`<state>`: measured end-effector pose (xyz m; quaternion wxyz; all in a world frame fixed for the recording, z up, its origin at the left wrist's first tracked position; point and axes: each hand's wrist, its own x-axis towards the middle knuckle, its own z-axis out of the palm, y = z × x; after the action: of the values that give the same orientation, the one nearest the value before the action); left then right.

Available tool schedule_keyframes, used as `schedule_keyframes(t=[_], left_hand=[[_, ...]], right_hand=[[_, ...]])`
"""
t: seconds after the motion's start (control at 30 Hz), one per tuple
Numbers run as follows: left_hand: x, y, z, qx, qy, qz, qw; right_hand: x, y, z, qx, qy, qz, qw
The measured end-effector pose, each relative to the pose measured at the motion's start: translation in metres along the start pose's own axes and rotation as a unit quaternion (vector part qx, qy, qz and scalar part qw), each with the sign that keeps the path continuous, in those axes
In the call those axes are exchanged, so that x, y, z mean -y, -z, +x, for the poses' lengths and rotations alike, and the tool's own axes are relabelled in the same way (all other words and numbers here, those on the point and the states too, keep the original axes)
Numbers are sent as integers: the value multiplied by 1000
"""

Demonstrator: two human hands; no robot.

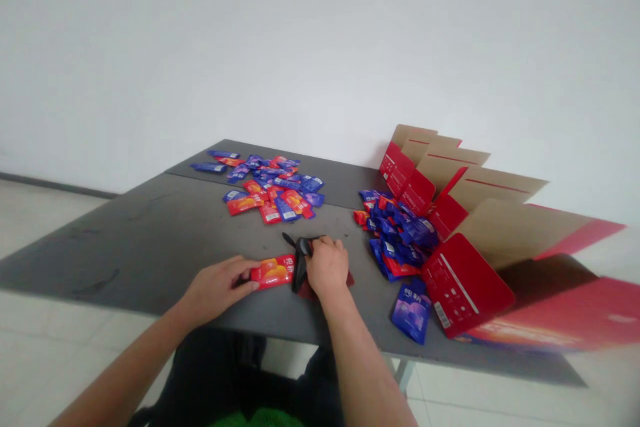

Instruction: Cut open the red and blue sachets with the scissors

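My left hand (220,287) pinches the left end of a red pouch (273,271) with orange fruit printed on it. The pouch lies level near the table's front edge, and its right end meets a small black tool (301,260). My right hand (327,265) is closed over that tool, fingers curled down on its top. What kind of tool it is I cannot make out, as the hand covers much of it. A dark reddish flat piece (307,290) shows under the right hand. To the right lies a single purple pouch (412,312).
A loose pile of purple and red pouches (275,180) spreads over the far left of the grey table (165,233). Another heap (395,233) rests at the right, against a row of several open red cartons (467,283) with raised brown flaps. A white wall (300,47) stands behind.
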<state>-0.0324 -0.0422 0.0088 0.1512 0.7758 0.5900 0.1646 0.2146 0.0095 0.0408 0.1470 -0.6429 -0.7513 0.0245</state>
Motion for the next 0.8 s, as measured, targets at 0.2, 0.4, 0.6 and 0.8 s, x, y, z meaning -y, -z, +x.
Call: schedule_keyframes(t=[0.2, 0.4, 0.6, 0.8], left_hand=[[9, -7, 2, 1, 27, 43, 999], [4, -2, -1, -4, -2, -13, 1000], [9, -3, 0, 10, 8, -8, 1000], [7, 20, 9, 97, -31, -27, 994]], right_hand=[[62, -14, -23, -13, 143, 57, 988], [-2, -15, -8, 3, 23, 23, 999], [-70, 5, -17, -15, -75, -35, 996], [-70, -4, -43, -61, -92, 1, 994]])
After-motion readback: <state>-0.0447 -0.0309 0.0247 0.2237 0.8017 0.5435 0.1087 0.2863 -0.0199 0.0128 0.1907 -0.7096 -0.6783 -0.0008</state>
